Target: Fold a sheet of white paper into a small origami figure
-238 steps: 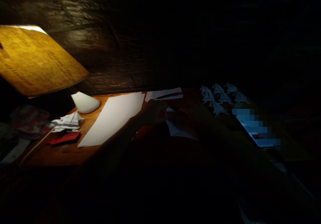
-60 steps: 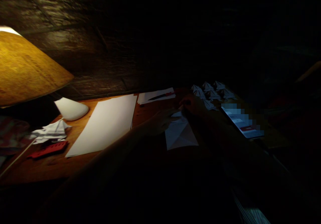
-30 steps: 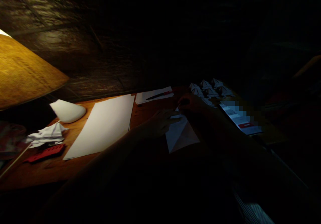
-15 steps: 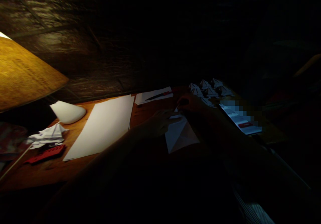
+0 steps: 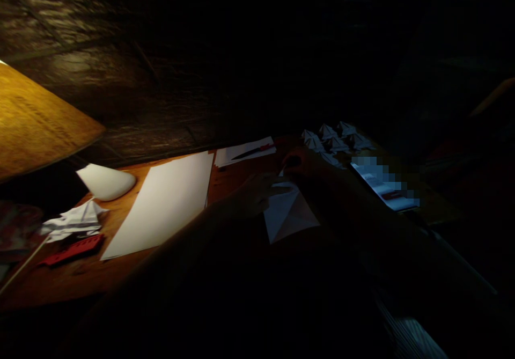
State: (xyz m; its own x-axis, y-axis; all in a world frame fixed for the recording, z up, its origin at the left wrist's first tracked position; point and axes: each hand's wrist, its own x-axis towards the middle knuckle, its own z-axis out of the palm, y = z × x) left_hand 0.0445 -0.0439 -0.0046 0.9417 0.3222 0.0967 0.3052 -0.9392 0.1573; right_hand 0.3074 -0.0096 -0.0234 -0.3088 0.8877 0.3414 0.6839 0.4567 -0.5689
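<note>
A partly folded white sheet of paper [image 5: 290,213] with diagonal creases lies before me on the dark part of the wooden table. My left hand [image 5: 253,193] holds its upper left edge, fingers reaching over the paper. At the far tip, the fingers of my right hand [image 5: 300,163] are curled in a pinch on the paper. Deep shadow hides much of both hands. Beyond the right hand stand several small folded paper pieces [image 5: 336,143], pointed and set close together.
Left of my arm lies a stack of white sheets [image 5: 164,203]. A knife [image 5: 253,151] rests on smaller papers [image 5: 225,158] at the back. A lit phone [image 5: 384,187] is at right. A lamp shade [image 5: 44,123], white lamp base [image 5: 108,181], crumpled paper [image 5: 78,219] and red object [image 5: 74,250] are left.
The view has shifted slightly. My right hand's fingers have moved a little at the paper's far tip, while the left hand stays on its edge. The phone screen looks a bit different.
</note>
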